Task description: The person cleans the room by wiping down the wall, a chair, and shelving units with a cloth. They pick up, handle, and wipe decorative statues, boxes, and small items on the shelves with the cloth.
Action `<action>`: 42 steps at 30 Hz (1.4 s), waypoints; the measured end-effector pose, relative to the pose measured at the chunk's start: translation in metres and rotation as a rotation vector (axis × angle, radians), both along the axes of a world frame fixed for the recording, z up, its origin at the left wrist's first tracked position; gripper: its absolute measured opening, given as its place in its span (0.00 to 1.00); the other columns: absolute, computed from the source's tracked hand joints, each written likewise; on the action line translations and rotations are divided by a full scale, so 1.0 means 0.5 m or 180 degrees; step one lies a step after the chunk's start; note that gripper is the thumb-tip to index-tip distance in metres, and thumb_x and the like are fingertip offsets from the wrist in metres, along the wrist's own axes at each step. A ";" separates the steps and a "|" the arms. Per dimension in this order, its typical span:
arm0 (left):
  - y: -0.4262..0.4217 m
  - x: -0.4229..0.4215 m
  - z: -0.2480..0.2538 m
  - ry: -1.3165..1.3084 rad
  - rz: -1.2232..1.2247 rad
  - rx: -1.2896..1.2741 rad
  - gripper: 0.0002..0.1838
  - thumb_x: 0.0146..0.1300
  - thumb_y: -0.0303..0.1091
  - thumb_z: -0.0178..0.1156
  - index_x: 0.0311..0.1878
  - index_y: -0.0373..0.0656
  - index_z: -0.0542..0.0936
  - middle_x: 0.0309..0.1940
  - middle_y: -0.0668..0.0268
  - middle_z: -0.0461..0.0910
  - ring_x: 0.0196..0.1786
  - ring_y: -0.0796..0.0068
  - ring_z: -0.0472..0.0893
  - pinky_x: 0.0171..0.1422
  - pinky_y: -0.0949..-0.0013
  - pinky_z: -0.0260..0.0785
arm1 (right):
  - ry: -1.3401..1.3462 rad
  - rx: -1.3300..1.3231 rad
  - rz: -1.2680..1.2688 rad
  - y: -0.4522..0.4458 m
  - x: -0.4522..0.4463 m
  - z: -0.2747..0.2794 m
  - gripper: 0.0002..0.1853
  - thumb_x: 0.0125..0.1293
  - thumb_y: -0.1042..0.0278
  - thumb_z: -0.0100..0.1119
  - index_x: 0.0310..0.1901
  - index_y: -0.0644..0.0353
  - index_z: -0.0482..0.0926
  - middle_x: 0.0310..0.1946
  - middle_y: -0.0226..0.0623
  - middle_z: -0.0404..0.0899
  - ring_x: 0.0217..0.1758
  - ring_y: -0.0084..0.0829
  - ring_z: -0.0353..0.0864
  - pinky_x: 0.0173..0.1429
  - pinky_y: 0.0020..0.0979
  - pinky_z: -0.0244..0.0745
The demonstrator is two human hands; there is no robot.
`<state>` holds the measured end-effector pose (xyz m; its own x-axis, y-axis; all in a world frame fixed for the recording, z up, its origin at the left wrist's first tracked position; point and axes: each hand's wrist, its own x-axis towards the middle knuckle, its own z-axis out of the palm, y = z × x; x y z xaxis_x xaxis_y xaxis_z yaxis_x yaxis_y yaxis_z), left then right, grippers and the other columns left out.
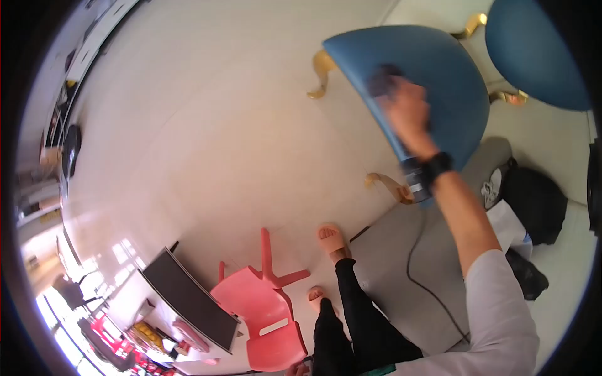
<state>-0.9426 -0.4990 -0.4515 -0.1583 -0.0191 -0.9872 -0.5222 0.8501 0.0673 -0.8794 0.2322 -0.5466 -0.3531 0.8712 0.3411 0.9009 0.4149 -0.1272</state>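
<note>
My right hand (409,113), with a black band on its wrist, is closed round a dark corded tool (415,180). Motion blurs the fingers and the tool's front end, which is over the near-left part of a blue padded seat (451,81) with curved gold legs. A cable runs from the tool's rear down across a grey surface. At the bottom edge, a small part of my left hand (297,370) shows beside the pink chair (269,301); its fingers are mostly hidden.
A second blue seat (536,53) stands at the upper right. Black bags (533,203) and a white item (509,225) lie at the right. A dark-topped table (191,297) is at the lower left. My sandalled feet (330,240) are beside the grey surface (401,250).
</note>
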 end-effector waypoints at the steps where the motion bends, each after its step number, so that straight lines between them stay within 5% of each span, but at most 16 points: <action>1: 0.038 -0.030 0.003 -0.0025 0.0050 0.0185 0.19 0.64 0.42 0.54 0.53 0.42 0.74 0.35 0.68 0.78 0.37 0.77 0.76 0.39 0.72 0.70 | -0.0300 -0.0690 0.0147 -0.019 -0.045 0.002 0.18 0.57 0.59 0.53 0.48 0.54 0.71 0.41 0.41 0.74 0.47 0.45 0.71 0.46 0.44 0.71; 3: 0.104 -0.079 -0.027 0.0266 -0.0284 0.0298 0.18 0.64 0.42 0.53 0.52 0.42 0.74 0.36 0.68 0.78 0.38 0.77 0.77 0.40 0.72 0.70 | -0.1324 -0.0653 0.1543 -0.102 -0.047 -0.048 0.15 0.54 0.65 0.55 0.44 0.54 0.75 0.42 0.40 0.73 0.48 0.43 0.69 0.46 0.44 0.70; 4: 0.142 -0.106 -0.040 0.0545 -0.0511 0.0435 0.17 0.65 0.41 0.53 0.52 0.43 0.74 0.36 0.68 0.78 0.39 0.77 0.77 0.40 0.72 0.70 | -0.0297 -0.1421 0.1787 -0.156 0.003 -0.097 0.16 0.47 0.65 0.61 0.41 0.53 0.77 0.39 0.40 0.73 0.47 0.42 0.70 0.45 0.46 0.70; 7: 0.310 -0.179 -0.005 0.0844 -0.1216 0.0700 0.16 0.63 0.38 0.54 0.51 0.40 0.75 0.40 0.63 0.79 0.43 0.69 0.78 0.45 0.67 0.71 | 0.1070 -0.3679 0.0506 -0.278 0.233 -0.082 0.21 0.54 0.62 0.62 0.47 0.64 0.74 0.44 0.49 0.75 0.46 0.47 0.74 0.51 0.41 0.69; 9: 0.409 -0.195 -0.012 0.0771 -0.1017 0.0769 0.17 0.63 0.39 0.55 0.50 0.39 0.74 0.37 0.63 0.79 0.40 0.72 0.78 0.42 0.71 0.70 | 0.1328 -0.3994 0.0124 -0.310 0.355 0.020 0.26 0.55 0.58 0.63 0.52 0.64 0.71 0.46 0.46 0.76 0.51 0.40 0.75 0.55 0.36 0.68; 12: 0.492 -0.209 -0.060 0.0600 -0.0946 0.1081 0.15 0.61 0.34 0.56 0.50 0.39 0.74 0.35 0.64 0.79 0.38 0.76 0.78 0.42 0.75 0.70 | 0.3176 -0.3404 -0.2109 -0.234 0.456 0.130 0.25 0.58 0.59 0.60 0.49 0.71 0.72 0.45 0.45 0.76 0.48 0.32 0.77 0.52 0.31 0.71; 14: 0.566 -0.213 -0.111 0.0531 -0.1232 0.1475 0.15 0.60 0.28 0.57 0.51 0.40 0.74 0.37 0.64 0.79 0.39 0.77 0.78 0.44 0.76 0.70 | 0.3833 -0.1922 -0.2186 -0.130 0.435 0.162 0.24 0.60 0.56 0.57 0.47 0.72 0.73 0.42 0.45 0.76 0.43 0.31 0.78 0.49 0.29 0.72; 16: 0.707 -0.207 -0.143 0.0693 -0.1861 0.1911 0.15 0.58 0.29 0.59 0.49 0.40 0.75 0.38 0.63 0.78 0.39 0.77 0.78 0.44 0.76 0.70 | 0.2881 -0.2069 -0.2771 -0.049 0.376 0.157 0.25 0.64 0.54 0.51 0.52 0.70 0.69 0.51 0.48 0.71 0.55 0.43 0.71 0.59 0.38 0.65; 19: 0.921 -0.227 -0.239 0.1666 -0.3333 0.3254 0.16 0.55 0.30 0.61 0.48 0.41 0.76 0.40 0.58 0.77 0.42 0.69 0.78 0.44 0.72 0.71 | -0.1114 -0.0976 -0.1794 -0.063 0.206 -0.048 0.25 0.61 0.51 0.53 0.47 0.68 0.73 0.53 0.50 0.67 0.63 0.53 0.56 0.62 0.54 0.50; 21: 1.121 -0.224 -0.187 0.1729 -0.2781 0.3446 0.17 0.55 0.30 0.60 0.49 0.41 0.75 0.45 0.56 0.75 0.46 0.60 0.77 0.47 0.66 0.70 | -0.0511 -0.1723 -0.0551 -0.080 0.080 -0.016 0.19 0.45 0.57 0.61 0.40 0.57 0.78 0.45 0.43 0.70 0.60 0.49 0.58 0.61 0.63 0.46; 23: 1.259 -0.231 -0.147 0.1723 -0.2607 0.3605 0.19 0.56 0.31 0.59 0.52 0.43 0.74 0.51 0.54 0.71 0.51 0.54 0.73 0.54 0.60 0.66 | -0.0174 -0.1089 0.0649 -0.054 0.003 0.001 0.19 0.41 0.61 0.63 0.40 0.46 0.80 0.51 0.37 0.69 0.64 0.48 0.55 0.62 0.66 0.43; 27: 1.416 -0.242 -0.147 0.2598 -0.3074 0.4134 0.24 0.57 0.33 0.58 0.58 0.45 0.70 0.62 0.49 0.60 0.61 0.50 0.64 0.60 0.58 0.61 | -0.0634 -0.0907 0.1021 0.165 -0.026 0.054 0.31 0.41 0.64 0.66 0.53 0.34 0.73 0.65 0.24 0.56 0.68 0.45 0.50 0.60 0.67 0.49; 29: 1.460 -0.243 -0.163 0.2940 -0.3316 0.4181 0.29 0.57 0.39 0.59 0.62 0.49 0.67 0.64 0.47 0.54 0.65 0.42 0.57 0.64 0.50 0.55 | -0.0937 -0.0766 0.0305 0.261 0.013 0.051 0.34 0.43 0.65 0.65 0.57 0.34 0.69 0.65 0.23 0.55 0.68 0.42 0.51 0.61 0.63 0.52; 34: 1.537 -0.251 -0.173 0.3202 -0.3593 0.3822 0.33 0.58 0.45 0.58 0.66 0.50 0.61 0.67 0.47 0.50 0.69 0.43 0.50 0.66 0.47 0.48 | -0.0578 -0.0596 -0.1371 0.328 0.215 -0.001 0.33 0.46 0.75 0.61 0.58 0.47 0.67 0.66 0.24 0.56 0.67 0.41 0.55 0.65 0.47 0.56; 40: 1.657 -0.211 -0.205 0.3524 -0.3666 0.3100 0.32 0.60 0.53 0.52 0.66 0.52 0.61 0.67 0.50 0.52 0.69 0.45 0.51 0.67 0.42 0.43 | -0.1275 -0.0692 -0.1832 0.099 0.339 0.015 0.26 0.58 0.65 0.56 0.56 0.69 0.66 0.66 0.48 0.53 0.68 0.49 0.51 0.71 0.43 0.47; 42: 1.674 -0.187 -0.218 0.3708 -0.3830 0.2854 0.32 0.59 0.53 0.52 0.66 0.52 0.62 0.66 0.52 0.55 0.68 0.47 0.53 0.67 0.41 0.42 | 0.0381 -0.0659 -0.1530 0.015 0.300 -0.020 0.29 0.55 0.59 0.60 0.54 0.71 0.68 0.64 0.52 0.55 0.68 0.55 0.49 0.70 0.49 0.45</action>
<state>-1.0362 0.3377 -0.5606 -0.1968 0.9792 -0.0494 0.8624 0.1968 0.4664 -0.7293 0.2399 -0.5565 0.1330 0.9784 0.1584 0.9573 -0.0854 -0.2761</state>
